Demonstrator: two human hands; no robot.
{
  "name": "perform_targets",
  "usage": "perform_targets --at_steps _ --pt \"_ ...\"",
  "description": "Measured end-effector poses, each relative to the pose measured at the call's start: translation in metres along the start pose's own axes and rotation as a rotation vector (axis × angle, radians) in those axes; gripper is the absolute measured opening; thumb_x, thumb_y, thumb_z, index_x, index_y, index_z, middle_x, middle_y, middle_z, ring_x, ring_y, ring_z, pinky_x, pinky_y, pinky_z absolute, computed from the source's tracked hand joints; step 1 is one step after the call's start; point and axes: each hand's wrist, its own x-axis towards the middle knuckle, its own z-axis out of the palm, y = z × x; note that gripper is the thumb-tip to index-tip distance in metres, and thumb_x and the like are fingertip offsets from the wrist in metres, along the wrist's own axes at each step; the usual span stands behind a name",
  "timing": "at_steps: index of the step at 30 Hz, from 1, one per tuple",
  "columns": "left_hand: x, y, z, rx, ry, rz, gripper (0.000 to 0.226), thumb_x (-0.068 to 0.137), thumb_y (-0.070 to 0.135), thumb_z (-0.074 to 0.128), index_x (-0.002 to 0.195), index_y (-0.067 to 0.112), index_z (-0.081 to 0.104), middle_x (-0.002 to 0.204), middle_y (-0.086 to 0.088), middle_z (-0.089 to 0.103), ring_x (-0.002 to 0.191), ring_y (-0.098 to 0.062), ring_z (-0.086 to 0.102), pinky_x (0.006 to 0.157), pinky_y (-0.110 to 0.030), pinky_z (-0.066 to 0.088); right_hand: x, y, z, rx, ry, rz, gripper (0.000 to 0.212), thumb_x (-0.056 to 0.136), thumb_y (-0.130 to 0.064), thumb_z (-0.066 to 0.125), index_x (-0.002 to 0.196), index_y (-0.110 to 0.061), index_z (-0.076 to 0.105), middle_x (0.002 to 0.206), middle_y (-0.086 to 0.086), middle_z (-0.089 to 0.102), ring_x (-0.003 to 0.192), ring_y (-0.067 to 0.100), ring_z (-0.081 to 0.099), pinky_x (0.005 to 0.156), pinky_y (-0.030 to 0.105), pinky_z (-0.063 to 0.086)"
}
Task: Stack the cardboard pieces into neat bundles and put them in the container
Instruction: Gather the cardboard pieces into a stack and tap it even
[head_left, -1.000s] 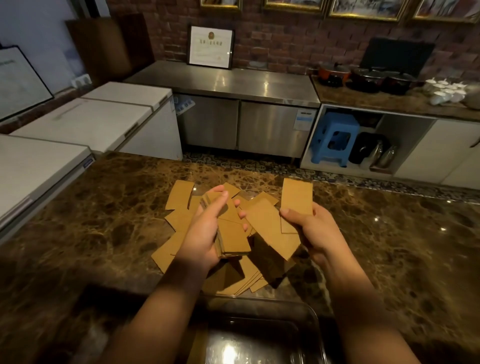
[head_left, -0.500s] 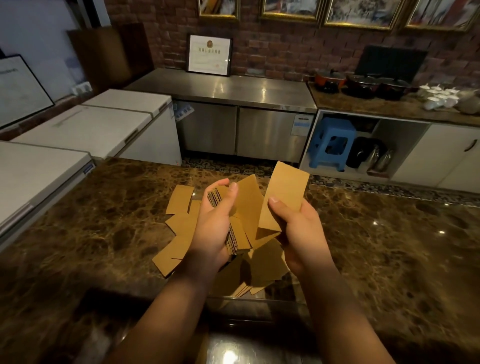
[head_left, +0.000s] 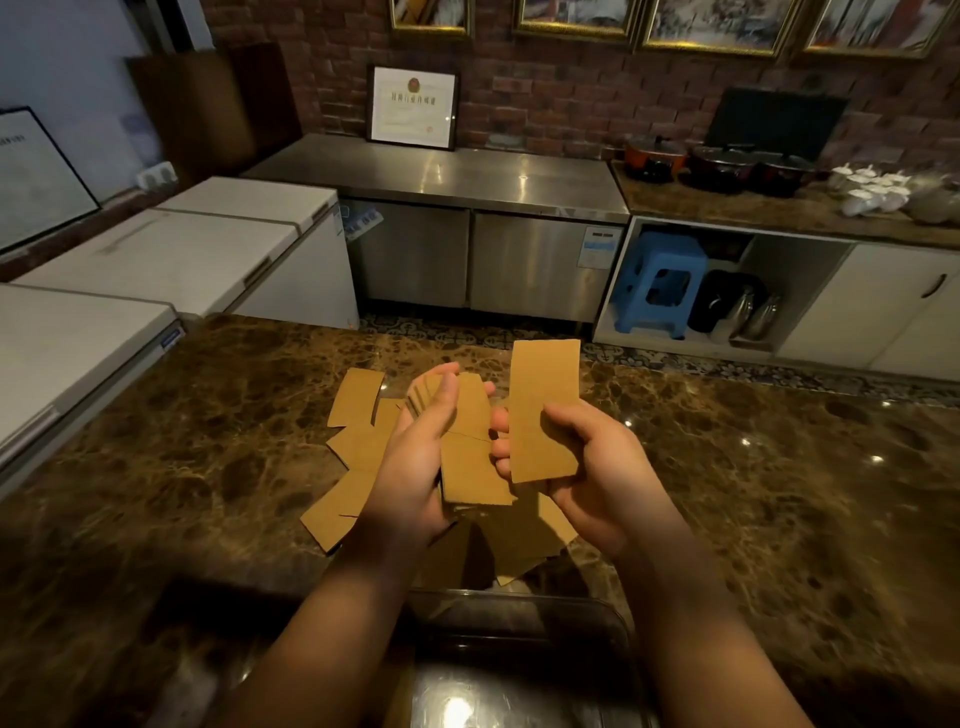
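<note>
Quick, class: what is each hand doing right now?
Left hand: grips a stack of cardboard pieces.
Right hand: holds a single cardboard piece.

Tan-brown flat cardboard pieces lie on a dark brown worktop veined with gold marbling. Beyond stand a light-blue plastic stool, a red-brick wall, and perhaps an orange-red lidded pot.

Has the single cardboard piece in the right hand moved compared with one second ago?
Yes. The single cardboard piece in the right hand has come up off the loose pile on the marble counter, and now stands nearly upright beside the left hand's stack.
</note>
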Motion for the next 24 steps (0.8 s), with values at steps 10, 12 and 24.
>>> perform_targets --at_steps 10,12,24 --pt "0.002 0.004 -0.001 0.101 0.07 0.115 0.055 0.074 0.064 0.062 0.12 0.033 0.062 0.114 -0.009 0.076 0.106 -0.031 0.072 0.078 -0.049 0.059 0.0 0.009 0.002 -0.327 -0.029 -0.054 0.039 0.101 -0.003 0.049 0.132 -0.023 0.061 0.118 0.006 0.073 0.107 0.023 0.071 0.088 0.04 0.061" --pt "0.003 0.006 -0.001 0.076 0.094 0.107 0.053 0.069 0.057 0.074 0.115 0.035 0.067 0.111 -0.01 0.076 0.102 -0.032 0.073 0.075 -0.049 0.06 0.002 0.011 0.001 -0.441 0.018 -0.112 0.046 0.096 0.004 0.057 0.128 -0.029 0.062 0.107 -0.003 0.075 0.102 0.018 0.072 0.081 0.032 0.062" --pt "0.007 0.017 -0.035 -0.214 0.215 -0.181 0.026 0.086 0.025 0.07 0.108 0.017 0.059 0.091 -0.016 0.072 0.075 -0.027 0.071 0.069 -0.042 0.061 0.046 0.007 -0.025 -0.83 0.189 -0.188 0.033 0.091 -0.045 0.067 0.12 -0.031 0.058 0.101 -0.013 0.069 0.082 0.004 0.067 0.057 0.018 0.052"
